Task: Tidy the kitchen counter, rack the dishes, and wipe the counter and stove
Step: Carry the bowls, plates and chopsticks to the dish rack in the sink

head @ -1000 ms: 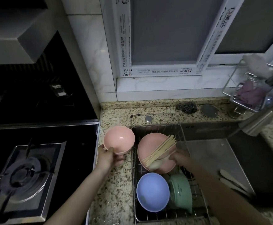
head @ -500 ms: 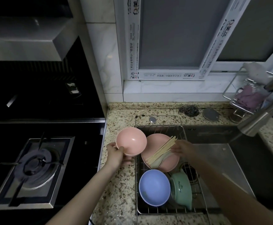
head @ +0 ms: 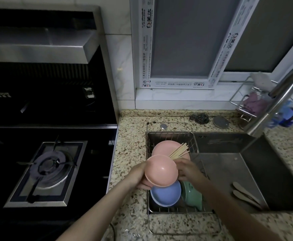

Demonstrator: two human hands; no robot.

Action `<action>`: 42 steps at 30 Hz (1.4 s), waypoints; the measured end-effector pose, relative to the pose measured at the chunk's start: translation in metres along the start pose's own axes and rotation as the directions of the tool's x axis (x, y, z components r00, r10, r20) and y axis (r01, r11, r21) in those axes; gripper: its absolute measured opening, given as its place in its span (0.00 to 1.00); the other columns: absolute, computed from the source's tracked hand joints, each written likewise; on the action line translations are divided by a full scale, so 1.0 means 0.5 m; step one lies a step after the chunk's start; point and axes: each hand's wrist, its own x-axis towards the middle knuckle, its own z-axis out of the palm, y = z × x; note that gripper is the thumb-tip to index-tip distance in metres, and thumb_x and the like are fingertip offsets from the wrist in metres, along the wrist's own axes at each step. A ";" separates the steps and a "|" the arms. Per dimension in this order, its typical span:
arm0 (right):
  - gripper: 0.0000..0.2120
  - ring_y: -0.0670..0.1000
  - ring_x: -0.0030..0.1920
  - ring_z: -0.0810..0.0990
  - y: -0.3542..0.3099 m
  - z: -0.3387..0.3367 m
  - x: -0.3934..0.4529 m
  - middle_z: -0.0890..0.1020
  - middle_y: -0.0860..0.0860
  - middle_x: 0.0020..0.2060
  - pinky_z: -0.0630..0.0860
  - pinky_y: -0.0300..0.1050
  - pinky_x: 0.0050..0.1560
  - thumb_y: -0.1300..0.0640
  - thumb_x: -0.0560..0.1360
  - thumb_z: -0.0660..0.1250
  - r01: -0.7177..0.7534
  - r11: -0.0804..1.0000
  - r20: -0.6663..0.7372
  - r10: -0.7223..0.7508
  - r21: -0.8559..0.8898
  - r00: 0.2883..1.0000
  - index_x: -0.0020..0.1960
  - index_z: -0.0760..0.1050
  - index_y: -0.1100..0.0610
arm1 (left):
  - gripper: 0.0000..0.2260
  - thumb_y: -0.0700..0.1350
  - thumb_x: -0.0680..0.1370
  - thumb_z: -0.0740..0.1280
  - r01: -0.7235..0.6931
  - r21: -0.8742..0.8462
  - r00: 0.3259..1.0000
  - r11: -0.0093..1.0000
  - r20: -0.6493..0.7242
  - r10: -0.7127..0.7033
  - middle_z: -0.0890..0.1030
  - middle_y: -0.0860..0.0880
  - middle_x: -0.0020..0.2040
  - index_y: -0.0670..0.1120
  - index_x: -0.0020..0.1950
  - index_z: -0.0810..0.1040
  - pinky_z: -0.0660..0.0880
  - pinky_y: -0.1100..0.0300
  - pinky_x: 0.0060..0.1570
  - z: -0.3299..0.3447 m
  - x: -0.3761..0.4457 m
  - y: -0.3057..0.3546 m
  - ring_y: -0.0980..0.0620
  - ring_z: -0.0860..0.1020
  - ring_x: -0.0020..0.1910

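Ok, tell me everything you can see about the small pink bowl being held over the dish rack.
The small pink bowl is round, plain and matte, plastic by its look, and empty. It is tilted, its opening facing up toward the camera. The left hand grips its left rim, and the right hand holds its right edge. It hangs above the wire dish rack, overlapping the pink plate and blue plate in this view.
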 end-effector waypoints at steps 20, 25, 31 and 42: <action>0.19 0.52 0.62 0.71 0.112 -0.031 0.018 0.71 0.53 0.65 0.67 0.44 0.60 0.55 0.78 0.62 0.179 0.862 -0.015 -0.211 -0.473 0.977 0.68 0.69 0.55 | 0.21 0.45 0.78 0.59 -0.152 0.640 0.975 0.753 -0.028 0.220 0.69 0.44 0.71 0.47 0.72 0.68 0.64 0.62 0.62 0.052 0.024 -0.028 0.44 0.69 0.68; 0.22 0.50 0.69 0.66 0.100 -0.021 0.033 0.68 0.49 0.71 0.63 0.47 0.69 0.49 0.79 0.62 0.234 0.801 0.070 -0.234 -0.551 0.970 0.71 0.66 0.50 | 0.20 0.49 0.79 0.58 -0.214 0.591 0.951 0.778 -0.056 0.304 0.69 0.47 0.71 0.47 0.71 0.69 0.66 0.55 0.68 0.057 0.040 -0.007 0.48 0.69 0.67; 0.17 0.47 0.59 0.71 0.031 0.003 0.060 0.74 0.50 0.63 0.66 0.42 0.60 0.52 0.79 0.62 0.243 0.916 0.031 -0.246 -0.320 0.969 0.67 0.71 0.53 | 0.14 0.50 0.79 0.63 -0.307 0.388 0.837 0.869 -0.323 0.440 0.80 0.50 0.53 0.45 0.61 0.78 0.70 0.70 0.47 0.022 0.020 0.063 0.55 0.77 0.49; 0.18 0.41 0.18 0.67 -0.142 0.204 0.097 0.70 0.45 0.18 0.63 0.33 0.22 0.56 0.80 0.60 0.419 0.889 0.141 -0.398 -0.184 0.907 0.32 0.75 0.56 | 0.24 0.39 0.75 0.63 -0.345 -0.083 0.655 0.935 -0.735 0.176 0.59 0.53 0.21 0.49 0.22 0.57 0.59 0.57 0.31 -0.177 -0.076 0.142 0.52 0.59 0.24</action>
